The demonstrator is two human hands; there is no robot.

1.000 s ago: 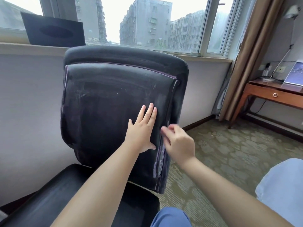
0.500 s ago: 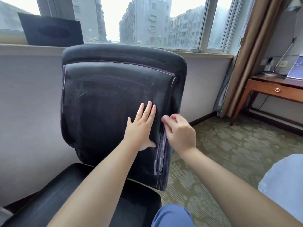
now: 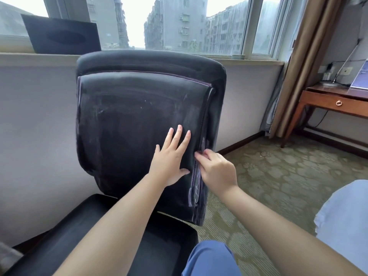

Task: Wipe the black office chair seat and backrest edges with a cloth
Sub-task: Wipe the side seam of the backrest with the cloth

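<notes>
The black office chair's backrest (image 3: pixel 129 126) faces me, dusty and streaked, with the seat (image 3: pixel 163 246) below it. My left hand (image 3: pixel 171 160) lies flat on the lower right of the backrest, fingers spread, holding nothing. My right hand (image 3: pixel 216 170) is beside it, with its fingertips pressed into the purple-piped seam (image 3: pixel 196 188) along the backrest's right edge. Its thumb is hidden. No cloth shows in either hand or anywhere in view.
A black box (image 3: pixel 61 36) stands on the windowsill behind the chair. A wooden desk (image 3: pixel 334 102) and a tan curtain (image 3: pixel 302 56) are at the right. Patterned carpet (image 3: pixel 278 176) lies right of the chair. My blue-trousered knee (image 3: pixel 211 257) is near the seat, with pale blue fabric (image 3: pixel 346 226) at far right.
My right hand slid a little up the backrest's right seam, then back down. My left hand stayed flat in the same place.
</notes>
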